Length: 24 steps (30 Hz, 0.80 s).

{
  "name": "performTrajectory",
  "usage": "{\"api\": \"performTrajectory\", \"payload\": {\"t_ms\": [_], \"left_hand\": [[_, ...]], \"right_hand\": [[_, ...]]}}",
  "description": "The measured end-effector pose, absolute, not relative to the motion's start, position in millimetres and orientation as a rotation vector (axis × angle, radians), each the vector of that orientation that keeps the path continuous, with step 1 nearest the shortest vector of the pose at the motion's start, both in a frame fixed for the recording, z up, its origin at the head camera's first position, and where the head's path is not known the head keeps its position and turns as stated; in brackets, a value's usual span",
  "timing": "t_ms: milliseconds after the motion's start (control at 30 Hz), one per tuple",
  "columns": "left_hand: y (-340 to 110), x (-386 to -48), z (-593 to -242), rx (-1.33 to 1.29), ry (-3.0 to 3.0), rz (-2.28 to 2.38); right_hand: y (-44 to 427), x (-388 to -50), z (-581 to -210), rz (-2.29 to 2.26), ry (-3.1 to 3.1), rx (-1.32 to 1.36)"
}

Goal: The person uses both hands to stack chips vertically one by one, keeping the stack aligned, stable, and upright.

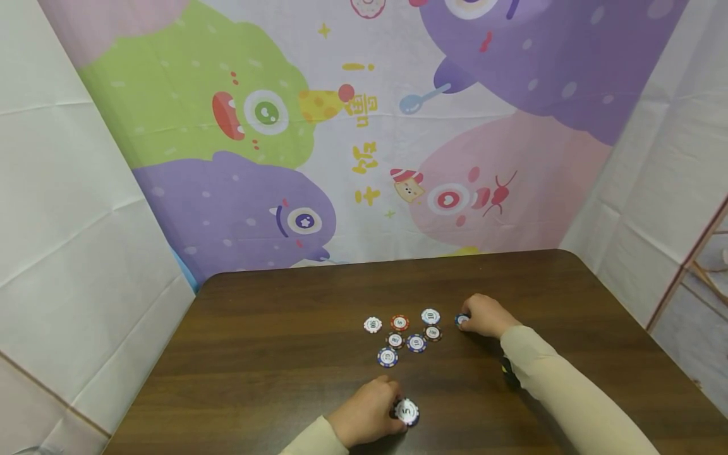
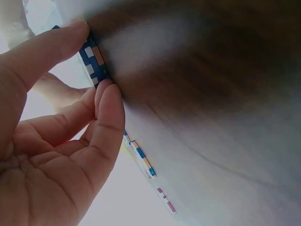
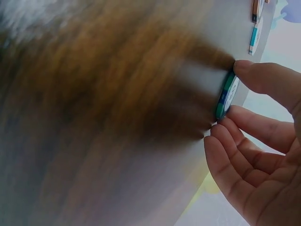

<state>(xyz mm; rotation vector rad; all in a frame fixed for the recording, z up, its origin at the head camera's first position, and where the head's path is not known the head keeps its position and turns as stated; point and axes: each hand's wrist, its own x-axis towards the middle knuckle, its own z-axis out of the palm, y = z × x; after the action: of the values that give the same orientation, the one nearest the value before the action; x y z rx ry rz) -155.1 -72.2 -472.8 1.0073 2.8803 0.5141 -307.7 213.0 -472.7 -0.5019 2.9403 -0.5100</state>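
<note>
Near the front of the table, the left hand (image 1: 368,412) pinches a small stack of chips, its top chip (image 1: 406,411) white with a 5. In the left wrist view the stack's edge (image 2: 94,59) shows dark and white blocks between thumb and fingers of the left hand (image 2: 56,127). Farther back on the right, the right hand (image 1: 488,316) pinches a blue-edged chip (image 1: 462,320). The right wrist view shows this chip (image 3: 227,96), green and blue at its edge, between thumb and fingertips of the right hand (image 3: 258,141), low at the tabletop.
Several chips lie flat mid-table: a white chip (image 1: 373,325), a red chip (image 1: 400,323), a light-blue chip (image 1: 430,316) and dark-blue chips (image 1: 388,357) among them. A dark object (image 1: 508,368) shows partly beneath the right forearm. A patterned cloth (image 1: 364,139) hangs behind the wooden table (image 1: 256,366).
</note>
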Motion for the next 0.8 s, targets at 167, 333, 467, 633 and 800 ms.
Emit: {"api": "performTrajectory", "payload": {"t_ms": [167, 333, 467, 633, 800], "left_hand": [[-72.5, -155.3, -473.0, 1.0, 2.874, 0.516], [-72.6, -155.5, -473.1, 0.997, 2.871, 0.52], [-72.7, -155.7, -473.3, 1.003, 2.874, 0.519], [-72.8, -156.2, -473.5, 1.015, 2.875, 0.52], [-72.7, -156.6, -473.5, 1.021, 2.876, 0.516]], "right_hand": [[212.6, -307.1, -472.8, -0.504, 2.939, -0.495], [211.9, -304.5, -471.9, -0.491, 2.943, -0.518], [209.5, -299.1, -468.5, -0.491, 2.946, -0.545], [201.2, -286.6, -457.8, -0.547, 2.942, -0.552], [189.6, -271.1, -447.2, -0.56, 2.957, -0.61]]}}
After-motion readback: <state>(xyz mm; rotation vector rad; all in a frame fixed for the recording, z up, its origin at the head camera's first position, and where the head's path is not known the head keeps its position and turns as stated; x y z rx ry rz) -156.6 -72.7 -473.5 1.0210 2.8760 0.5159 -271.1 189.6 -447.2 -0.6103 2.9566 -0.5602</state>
